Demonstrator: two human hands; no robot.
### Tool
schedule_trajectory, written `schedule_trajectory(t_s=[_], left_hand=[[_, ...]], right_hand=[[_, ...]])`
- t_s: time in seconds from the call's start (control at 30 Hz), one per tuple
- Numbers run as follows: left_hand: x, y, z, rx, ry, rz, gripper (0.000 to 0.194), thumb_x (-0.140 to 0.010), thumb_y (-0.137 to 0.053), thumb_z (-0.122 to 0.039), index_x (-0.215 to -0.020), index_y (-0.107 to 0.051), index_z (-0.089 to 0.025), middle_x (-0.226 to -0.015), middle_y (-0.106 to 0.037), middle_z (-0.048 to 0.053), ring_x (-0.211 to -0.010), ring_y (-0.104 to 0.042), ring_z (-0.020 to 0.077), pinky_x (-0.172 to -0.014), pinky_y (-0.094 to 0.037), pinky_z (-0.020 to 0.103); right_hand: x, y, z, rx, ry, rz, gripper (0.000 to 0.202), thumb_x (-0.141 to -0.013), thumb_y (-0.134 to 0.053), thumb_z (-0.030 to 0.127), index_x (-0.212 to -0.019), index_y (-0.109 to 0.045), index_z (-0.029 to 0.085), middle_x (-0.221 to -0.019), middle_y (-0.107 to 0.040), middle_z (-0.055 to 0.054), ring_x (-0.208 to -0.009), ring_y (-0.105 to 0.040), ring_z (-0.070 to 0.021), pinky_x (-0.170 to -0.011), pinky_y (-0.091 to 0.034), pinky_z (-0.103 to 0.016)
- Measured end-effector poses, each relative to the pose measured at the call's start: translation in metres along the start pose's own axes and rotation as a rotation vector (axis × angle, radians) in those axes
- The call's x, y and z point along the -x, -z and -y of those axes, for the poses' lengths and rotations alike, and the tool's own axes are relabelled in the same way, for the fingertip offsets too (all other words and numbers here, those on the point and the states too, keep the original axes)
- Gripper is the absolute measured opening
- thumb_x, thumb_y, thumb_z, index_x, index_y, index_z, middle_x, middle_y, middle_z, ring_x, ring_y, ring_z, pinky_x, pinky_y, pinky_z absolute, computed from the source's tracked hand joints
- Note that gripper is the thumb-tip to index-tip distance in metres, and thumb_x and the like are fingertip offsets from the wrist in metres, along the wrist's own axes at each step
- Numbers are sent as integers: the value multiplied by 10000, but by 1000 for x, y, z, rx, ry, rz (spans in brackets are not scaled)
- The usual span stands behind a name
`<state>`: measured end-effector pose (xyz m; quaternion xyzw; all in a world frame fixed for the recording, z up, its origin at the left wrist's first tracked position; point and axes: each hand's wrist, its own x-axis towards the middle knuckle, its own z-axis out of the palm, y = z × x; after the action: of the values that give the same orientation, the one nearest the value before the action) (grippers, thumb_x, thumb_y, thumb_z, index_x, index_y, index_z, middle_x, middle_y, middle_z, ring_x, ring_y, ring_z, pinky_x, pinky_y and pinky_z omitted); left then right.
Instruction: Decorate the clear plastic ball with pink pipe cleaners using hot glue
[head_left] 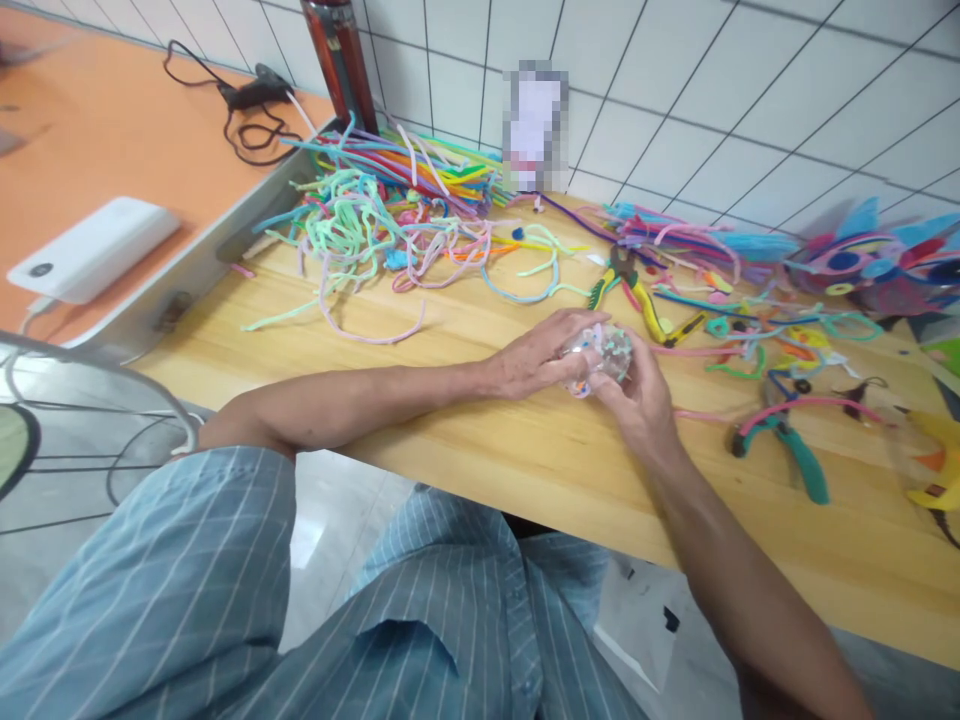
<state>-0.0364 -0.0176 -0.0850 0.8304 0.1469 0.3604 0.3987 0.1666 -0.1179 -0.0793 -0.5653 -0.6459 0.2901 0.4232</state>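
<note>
Above the wooden tabletop, both my hands close round a small clear round container (616, 350) with coloured bits showing through it. My left hand (523, 357) wraps its left side, fingers over the top. From the right, my right hand (649, 398) grips it, with the thumb across the front; the fingers behind are partly hidden. Just beyond the hands lie yellow-and-green-handled pliers (624, 266), spread apart. To the right of my right hand are teal-handled pliers (802, 462), with a pink pipe cleaner (821, 402) lying over them.
Tangled pale green pipe cleaners (352, 222) and a bundle of straight coloured ones (442, 178) lie at the back left. A dark red cylinder (341, 65) and a blurred phone-like object (535, 125) stand by the tiled wall. At the right edge is a yellow corded tool (939, 455).
</note>
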Motion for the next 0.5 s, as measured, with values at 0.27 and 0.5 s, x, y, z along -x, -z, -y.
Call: schedule_trajectory(t_s=[0.27,0.5], left_hand=[[-3,6,-3,96,141,-3,754,-1025,-434,-736,-1581,-488,-230,-1620,-549,151,-1501,-515,309,-1292,-387,492],[-2,10,-6,158,197,0,820,-997,-457,-781,-1585,-469,-210,-1659,-509,150,-1548,-472,322,-1326,-343,484]], right_hand=[[-1,9,1,-51,-39,63,1031,-836,-791,706,-1698,-337,369,-1651,-532,-102,-1482,-555,-387,-1182,-533,-598],[0,7,-1,-24,-33,33,1000,-841,-811,671,-1684,-368,367,-1639,-540,-111,-1412,-615,-379,-1150,-559,-584]])
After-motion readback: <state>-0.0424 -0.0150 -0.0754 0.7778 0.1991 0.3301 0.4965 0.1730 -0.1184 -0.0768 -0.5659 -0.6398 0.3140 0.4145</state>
